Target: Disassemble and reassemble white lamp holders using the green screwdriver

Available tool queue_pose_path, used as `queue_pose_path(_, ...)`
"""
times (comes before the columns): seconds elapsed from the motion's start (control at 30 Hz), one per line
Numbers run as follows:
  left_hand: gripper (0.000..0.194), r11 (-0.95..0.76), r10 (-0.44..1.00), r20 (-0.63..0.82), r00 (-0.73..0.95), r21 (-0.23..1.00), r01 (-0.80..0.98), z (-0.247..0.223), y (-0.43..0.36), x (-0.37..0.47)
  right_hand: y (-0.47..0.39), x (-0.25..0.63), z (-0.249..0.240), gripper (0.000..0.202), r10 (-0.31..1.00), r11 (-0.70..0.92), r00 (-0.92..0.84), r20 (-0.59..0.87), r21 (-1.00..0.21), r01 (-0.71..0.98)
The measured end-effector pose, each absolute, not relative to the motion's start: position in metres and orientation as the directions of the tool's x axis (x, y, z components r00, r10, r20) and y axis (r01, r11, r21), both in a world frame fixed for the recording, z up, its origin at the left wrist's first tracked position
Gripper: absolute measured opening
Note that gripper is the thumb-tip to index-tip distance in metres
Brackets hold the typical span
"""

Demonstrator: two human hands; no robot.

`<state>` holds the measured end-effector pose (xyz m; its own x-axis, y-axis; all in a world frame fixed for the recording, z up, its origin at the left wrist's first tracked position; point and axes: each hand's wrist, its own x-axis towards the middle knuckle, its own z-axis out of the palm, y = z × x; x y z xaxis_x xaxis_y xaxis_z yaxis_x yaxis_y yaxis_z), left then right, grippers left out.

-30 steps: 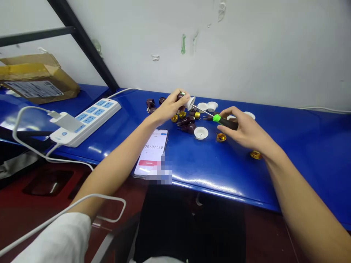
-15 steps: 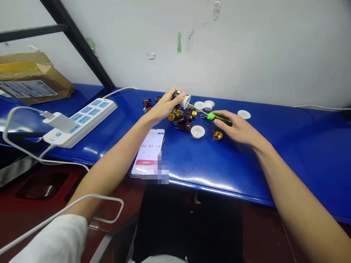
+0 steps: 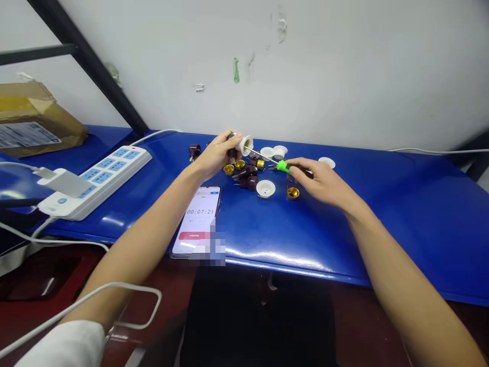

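Screwdriver (image 3: 283, 166) lies near the centre of the frame, its dark handle within the grip of the right hand (image 3: 323, 181), whose thumb and fingers pinch it just behind the green collar. Its shaft points up and left into the mouth of a white-rimmed socket (image 3: 240, 146); whether the tip touches anything inside cannot be told. The left hand (image 3: 217, 155) has its grip closed around the socket's dark end, with the mouth turned right and gold metal showing inside.

Below the shaft, a white cup (image 3: 266, 189) stands on the bench (image 3: 267, 229), mouth up, small dark holes in its bottom. Just right of it sits a gold ring (image 3: 293, 193); to its left, touching or nearly so, lie dark brown plug pieces (image 3: 252, 182). At upper left, a cardboard box (image 3: 46, 112) hides its contents.
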<state>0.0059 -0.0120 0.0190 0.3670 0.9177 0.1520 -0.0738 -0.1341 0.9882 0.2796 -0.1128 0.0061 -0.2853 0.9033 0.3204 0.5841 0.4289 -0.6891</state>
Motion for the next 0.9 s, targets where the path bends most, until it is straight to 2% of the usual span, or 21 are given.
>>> queue_pose_path(0.17,0.021,0.008,0.921,0.047,0.386,0.990,-0.138,0.031,-0.023,0.007,-0.131,0.269,0.022,0.026,0.884,0.453,-0.241,0.401,-0.607,0.653)
queue_pose_path(0.33,0.019,0.093,0.915,-0.015,0.403,0.981,-0.173,0.030,-0.022,0.001,-0.146,0.261,0.036,0.033,0.902,0.426,-0.263,0.342,-0.615,0.664)
queue_pose_path(0.57,0.025,0.056,0.911,-0.005,0.412,0.992,-0.111,0.022,-0.029,0.005,-0.151,0.257,0.036,0.024,0.880,0.466,-0.247,0.405,-0.641,0.610)
queue_pose_path(0.77,0.027,0.067,0.919,-0.032,0.393,0.995,-0.075,0.024,-0.027,0.006,-0.152,0.257,0.039,0.032,0.910,0.412,-0.259,0.323,-0.642,0.647)
queue_pose_path(0.9,0.023,0.093,0.922,-0.044,0.384,0.989,-0.111,0.026,-0.028,0.004,-0.147,0.260,0.033,0.029,0.904,0.425,-0.264,0.337,-0.637,0.642)
